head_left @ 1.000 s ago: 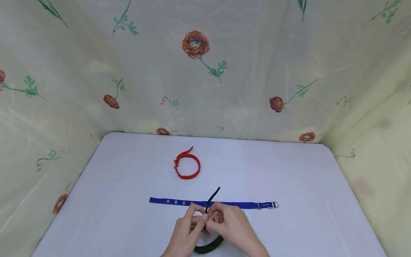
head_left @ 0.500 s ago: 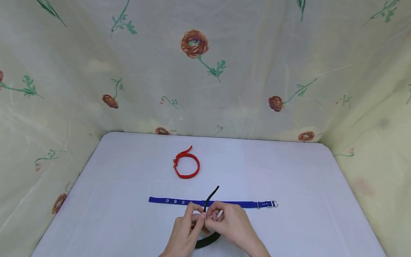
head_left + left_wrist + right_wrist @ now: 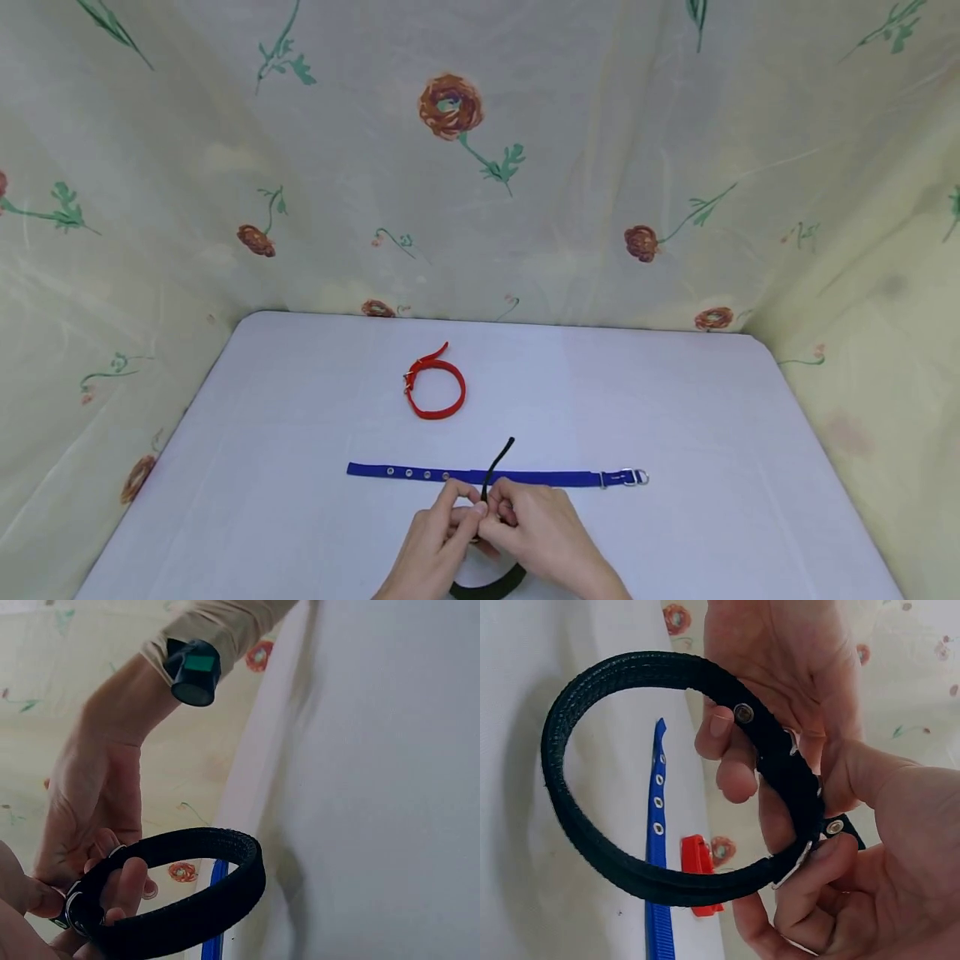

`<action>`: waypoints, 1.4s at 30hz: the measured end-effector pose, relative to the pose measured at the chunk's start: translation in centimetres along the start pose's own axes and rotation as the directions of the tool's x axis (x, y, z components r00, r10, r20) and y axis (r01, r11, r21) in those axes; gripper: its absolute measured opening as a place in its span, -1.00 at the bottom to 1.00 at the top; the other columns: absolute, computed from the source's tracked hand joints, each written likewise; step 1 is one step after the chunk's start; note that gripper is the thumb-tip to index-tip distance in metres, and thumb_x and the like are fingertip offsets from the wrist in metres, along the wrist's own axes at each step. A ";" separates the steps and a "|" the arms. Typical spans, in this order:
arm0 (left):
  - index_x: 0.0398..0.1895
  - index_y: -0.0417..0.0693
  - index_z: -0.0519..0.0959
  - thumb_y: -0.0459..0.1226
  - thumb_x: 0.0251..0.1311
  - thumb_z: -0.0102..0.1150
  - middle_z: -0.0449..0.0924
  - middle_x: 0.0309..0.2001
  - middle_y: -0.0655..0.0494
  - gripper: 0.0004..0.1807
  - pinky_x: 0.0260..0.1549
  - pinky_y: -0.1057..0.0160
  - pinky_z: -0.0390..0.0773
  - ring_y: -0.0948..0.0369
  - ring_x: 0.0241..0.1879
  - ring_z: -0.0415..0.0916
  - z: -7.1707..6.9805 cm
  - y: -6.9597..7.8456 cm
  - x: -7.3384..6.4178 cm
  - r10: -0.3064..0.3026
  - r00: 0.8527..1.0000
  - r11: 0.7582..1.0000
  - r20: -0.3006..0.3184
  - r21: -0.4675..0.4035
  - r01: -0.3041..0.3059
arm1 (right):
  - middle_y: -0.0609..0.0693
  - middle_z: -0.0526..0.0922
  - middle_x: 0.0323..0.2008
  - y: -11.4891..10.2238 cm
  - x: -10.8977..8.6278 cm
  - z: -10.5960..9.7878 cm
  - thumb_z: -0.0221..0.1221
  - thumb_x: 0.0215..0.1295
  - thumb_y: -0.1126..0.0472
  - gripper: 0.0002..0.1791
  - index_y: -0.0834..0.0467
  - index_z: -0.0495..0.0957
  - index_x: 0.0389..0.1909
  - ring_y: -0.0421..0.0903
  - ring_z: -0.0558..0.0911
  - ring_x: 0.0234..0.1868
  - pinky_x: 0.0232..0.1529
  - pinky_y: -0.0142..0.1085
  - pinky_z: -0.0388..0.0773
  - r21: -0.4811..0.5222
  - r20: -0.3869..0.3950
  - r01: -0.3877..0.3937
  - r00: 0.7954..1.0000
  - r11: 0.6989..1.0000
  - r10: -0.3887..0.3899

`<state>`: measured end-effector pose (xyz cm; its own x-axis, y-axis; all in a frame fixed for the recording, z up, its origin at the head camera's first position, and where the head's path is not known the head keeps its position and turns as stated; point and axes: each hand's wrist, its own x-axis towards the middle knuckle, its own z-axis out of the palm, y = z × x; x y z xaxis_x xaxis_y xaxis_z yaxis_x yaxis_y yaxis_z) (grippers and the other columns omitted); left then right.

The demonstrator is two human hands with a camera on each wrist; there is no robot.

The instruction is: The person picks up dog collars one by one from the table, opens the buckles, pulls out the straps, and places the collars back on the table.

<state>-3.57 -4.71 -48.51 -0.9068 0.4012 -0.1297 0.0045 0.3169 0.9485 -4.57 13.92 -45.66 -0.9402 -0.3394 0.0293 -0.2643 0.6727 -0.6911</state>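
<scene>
Both hands hold a black collar (image 3: 491,587) bent into a loop over the near side of the table. My left hand (image 3: 435,542) pinches it with thumb and fingers near the metal buckle (image 3: 793,866). Right beside it, my right hand (image 3: 543,529) also pinches the collar at the buckle. A free strap end (image 3: 500,458) sticks up past the fingertips in the head view. In the right wrist view, this end shows a metal eyelet (image 3: 835,826), and another eyelet (image 3: 743,713) sits on the band. Fingers partly hide the buckle.
A blue collar (image 3: 555,478) lies stretched flat just beyond the hands, its buckle at the right. Farther back lies a red collar (image 3: 459,396), buckled into a ring. Floral cloth (image 3: 570,167) surrounds the white table (image 3: 675,400) at the back and sides.
The black loop rises slightly, then drops back and shifts a little right below the hands. Both hands keep hold near the buckle and barely move. The blue and red collars stay put.
</scene>
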 end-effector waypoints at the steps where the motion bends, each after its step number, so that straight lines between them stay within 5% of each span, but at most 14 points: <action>1: 0.11 -0.07 0.41 0.06 0.73 -0.14 0.88 -0.31 0.06 -0.61 -0.60 0.36 0.32 0.42 -0.53 0.48 0.0 0.1 0.0 -0.014 1.000 1.000 0.005 -0.013 0.014 | -0.36 0.23 -0.67 0.0 0.0 0.0 0.35 0.32 0.03 -0.75 -0.05 0.51 -0.49 -0.47 0.18 -0.62 -0.55 -0.50 0.07 -0.005 0.001 -0.001 1.000 1.000 0.001; 9: 0.13 -0.09 0.41 0.02 0.73 -0.12 0.89 -0.31 0.02 -0.64 -0.51 0.37 0.53 0.31 -0.52 0.61 0.0 -0.4 -0.2 0.045 0.999 0.995 0.009 -0.091 -0.044 | -0.35 0.24 -0.68 -0.2 -0.1 0.1 0.36 0.35 -0.03 -0.75 -0.06 0.55 -0.44 -0.44 0.19 -0.62 -0.56 -0.48 0.07 -0.020 -0.008 -0.025 1.000 0.999 0.025; 14: 0.15 -0.09 0.43 0.07 0.71 -0.08 0.88 -0.30 0.00 -0.59 -0.47 0.33 0.55 0.26 -0.51 0.65 0.0 -0.2 0.0 -0.028 1.000 0.987 0.011 -0.156 0.029 | -0.32 0.29 -0.66 -0.4 -0.1 0.2 0.32 0.37 0.00 -0.78 -0.05 0.53 -0.42 -0.42 0.22 -0.61 -0.56 -0.46 0.09 -0.005 -0.002 -0.076 0.997 0.997 0.076; 19: 0.16 -0.18 0.41 0.01 0.68 0.00 0.84 -0.28 -0.27 -0.59 -0.42 0.36 0.52 0.23 -0.55 0.65 0.0 -0.1 0.0 -0.092 0.996 0.962 0.015 -0.258 0.093 | -0.28 0.31 -0.59 -0.4 0.0 0.1 0.24 0.28 0.18 -0.87 -0.04 0.48 -0.41 -0.41 0.26 -0.56 -0.51 -0.47 0.15 0.042 -0.010 -0.118 0.993 0.992 0.119; 29: 0.23 -0.23 0.38 0.03 0.67 0.02 0.82 -0.18 -0.35 -0.52 -0.47 0.32 0.57 0.19 -0.52 0.70 -0.9 0.1 0.3 -0.174 0.984 0.922 0.028 -0.347 0.173 | -0.21 0.47 -0.43 0.4 -0.4 -0.5 0.14 0.55 0.26 -0.81 -0.09 0.56 -0.27 -0.36 0.46 -0.38 -0.32 -0.44 0.45 0.261 -0.020 -0.057 0.998 0.964 0.064; 36: 0.31 -0.23 0.37 0.07 0.66 0.01 0.81 -0.10 -0.37 -0.45 -0.42 0.34 0.55 0.23 -0.51 0.66 -1.6 0.5 0.5 -0.222 0.973 0.889 0.057 -0.399 0.226 | -0.30 0.67 -0.26 0.8 -0.6 -0.7 0.18 0.63 0.06 -0.90 -0.16 0.63 -0.17 -0.37 0.61 -0.15 -0.07 -0.38 0.56 0.263 -0.048 0.006 0.999 0.965 0.007; 42: 0.34 -0.22 0.36 0.08 0.67 0.00 0.82 -0.21 -0.28 -0.44 -0.39 0.33 0.55 0.22 -0.47 0.66 -1.7 0.5 0.6 -0.231 0.971 0.886 0.057 -0.401 0.234 | -0.38 0.70 -0.23 1.2 -0.6 -0.8 0.27 0.56 -0.11 -0.86 -0.17 0.63 -0.08 -0.41 0.63 -0.14 -0.01 -0.28 0.60 0.216 -0.045 0.058 0.998 0.975 -0.049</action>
<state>-4.81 -5.80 -47.58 -0.8579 0.3651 -0.3615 -0.3774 0.0296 0.9256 -4.45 15.44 -45.94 -0.9348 -0.3420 0.0960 -0.2657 0.4937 -0.8280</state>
